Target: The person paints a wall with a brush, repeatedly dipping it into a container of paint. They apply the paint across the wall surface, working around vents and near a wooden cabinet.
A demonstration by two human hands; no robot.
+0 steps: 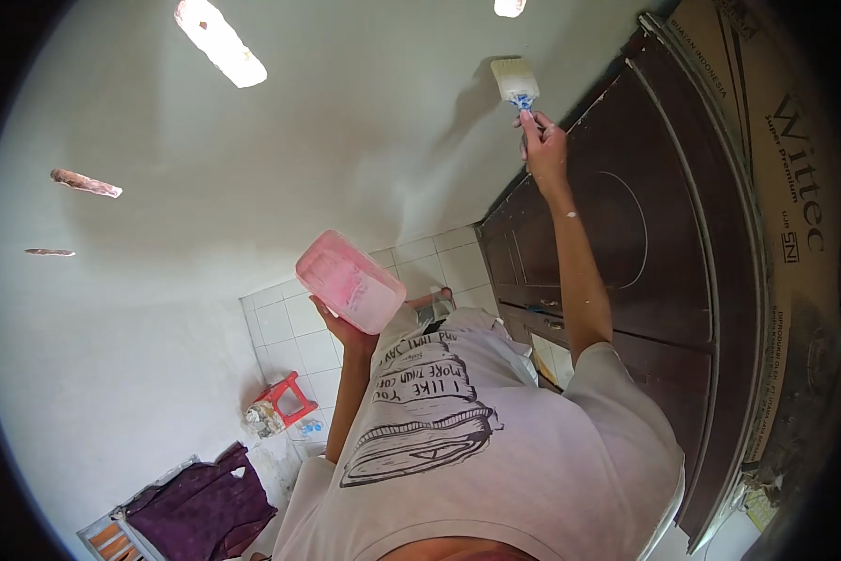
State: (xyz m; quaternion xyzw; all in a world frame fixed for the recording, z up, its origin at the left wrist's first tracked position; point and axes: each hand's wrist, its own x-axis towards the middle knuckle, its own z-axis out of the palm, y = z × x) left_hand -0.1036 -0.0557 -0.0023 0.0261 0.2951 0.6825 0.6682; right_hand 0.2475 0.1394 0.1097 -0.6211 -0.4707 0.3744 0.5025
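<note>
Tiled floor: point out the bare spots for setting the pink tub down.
The tiled floor looks bare between the red stool and, in this view, the pink tub, and in the corner by the wall and dark cabinet. It is crowded around the stool, with small bluish items beside it.

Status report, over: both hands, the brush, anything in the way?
Left hand holding pink tub. Right hand gripping brush, bristles by wall, contact unclear. Dark wooden furniture close on right; nothing seen blocking brush.
</note>
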